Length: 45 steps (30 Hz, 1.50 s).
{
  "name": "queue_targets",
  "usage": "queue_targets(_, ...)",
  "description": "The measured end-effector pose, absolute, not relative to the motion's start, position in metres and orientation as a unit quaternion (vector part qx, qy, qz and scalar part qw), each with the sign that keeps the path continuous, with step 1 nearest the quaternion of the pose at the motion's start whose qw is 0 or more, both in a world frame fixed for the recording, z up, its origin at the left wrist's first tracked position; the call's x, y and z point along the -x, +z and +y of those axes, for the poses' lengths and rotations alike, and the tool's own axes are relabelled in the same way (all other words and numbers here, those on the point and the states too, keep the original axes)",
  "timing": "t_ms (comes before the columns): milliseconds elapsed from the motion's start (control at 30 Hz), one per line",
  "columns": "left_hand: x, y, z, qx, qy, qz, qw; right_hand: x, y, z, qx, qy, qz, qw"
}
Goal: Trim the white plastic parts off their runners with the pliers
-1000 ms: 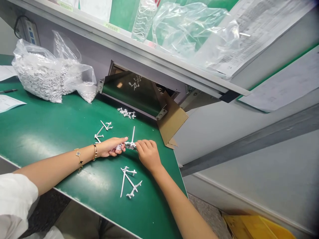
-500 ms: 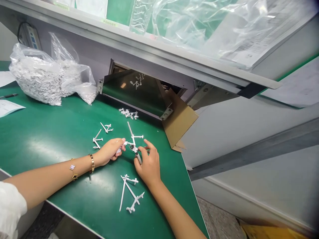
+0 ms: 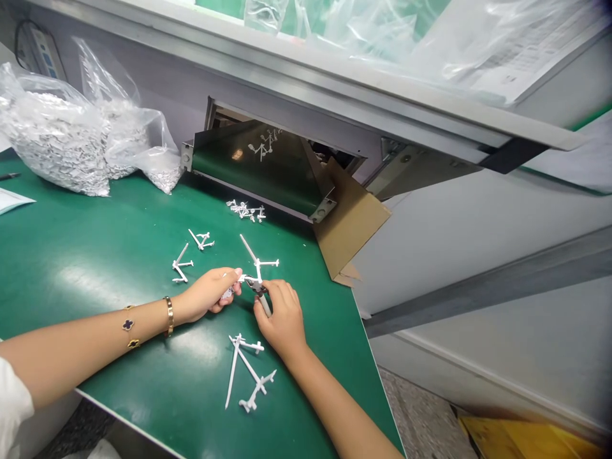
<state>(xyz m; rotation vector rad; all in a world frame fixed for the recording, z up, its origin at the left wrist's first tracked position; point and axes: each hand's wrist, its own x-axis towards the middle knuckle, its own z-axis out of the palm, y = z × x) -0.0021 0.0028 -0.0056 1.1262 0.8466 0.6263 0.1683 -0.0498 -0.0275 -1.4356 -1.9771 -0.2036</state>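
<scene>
My left hand (image 3: 217,292) is closed around small white plastic parts, some showing under its fingers. My right hand (image 3: 283,319) is wrapped round the pale handles of a small pair of cutting pliers (image 3: 264,303). The dark jaws of the pliers meet a white part near my left fingertips, though the exact contact is too small to make out. From that spot a branched white plastic sprue (image 3: 258,261) reaches away from me. Nearer to me lies a larger branched sprue (image 3: 248,366) on the green table. Two smaller sprue pieces (image 3: 182,262) rest beyond my left hand.
A little pile of white parts (image 3: 246,210) lies before a slanted metal chute (image 3: 253,169). Clear bags filled with white pieces (image 3: 57,143) stand at the back left. A cardboard flap (image 3: 351,220) is beside the chute. A shelf edge (image 3: 287,70) crosses above.
The fingers of my right hand have closed in round the pliers' handles; before, they were spread. My left hand keeps its grip. The whole view has shifted slightly.
</scene>
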Motion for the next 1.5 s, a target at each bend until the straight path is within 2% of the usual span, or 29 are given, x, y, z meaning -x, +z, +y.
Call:
queue_targets(200, 0.003, -0.007, 0.003, -0.525, 0.288, 0.392, 0.699, -0.168, -0.027, -0.05, 0.55, -0.075, -0.766, 0.324)
queue_targets(533, 0.002, -0.011, 0.001, -0.544, 0.281, 0.411, 0.676, -0.174, -0.02, -0.049, 0.543, -0.143, -0.787, 0.255)
queue_targets(667, 0.003, -0.011, 0.001, -0.544, 0.276, 0.419, 0.672, -0.174, -0.021, -0.049, 0.558, -0.124, -0.781, 0.253)
queue_targets(833, 0.005, -0.01, 0.004, -0.517, 0.277, 0.415, 0.696, -0.174, -0.028, -0.046, 0.605, -0.034, -0.741, 0.288)
queue_targets(967, 0.005, -0.008, 0.006, -0.507, 0.273, 0.416, 0.704, -0.179, -0.033, -0.041, 0.648, -0.02, -0.699, 0.302)
queue_targets(1200, 0.005, -0.006, 0.004, -0.44, 0.257, 0.36, 0.782, -0.182, -0.04, -0.031, 0.67, -0.035, -0.706, 0.227)
queue_targets(1267, 0.005, -0.005, 0.003, -0.417, 0.247, 0.351, 0.801, -0.179, -0.035, -0.032, 0.645, -0.047, -0.718, 0.257)
queue_targets(1333, 0.004, -0.005, 0.002, -0.423, 0.243, 0.36, 0.795, -0.174, -0.026, -0.035, 0.585, -0.015, -0.742, 0.327)
queue_targets(1400, 0.003, -0.005, 0.0, -0.449, 0.236, 0.37, 0.778, -0.166, -0.017, -0.038, 0.51, 0.07, -0.761, 0.395)
queue_targets(1500, 0.001, -0.004, -0.003, -0.489, 0.208, 0.363, 0.765, -0.155, -0.012, -0.043, 0.447, 0.185, -0.753, 0.447)
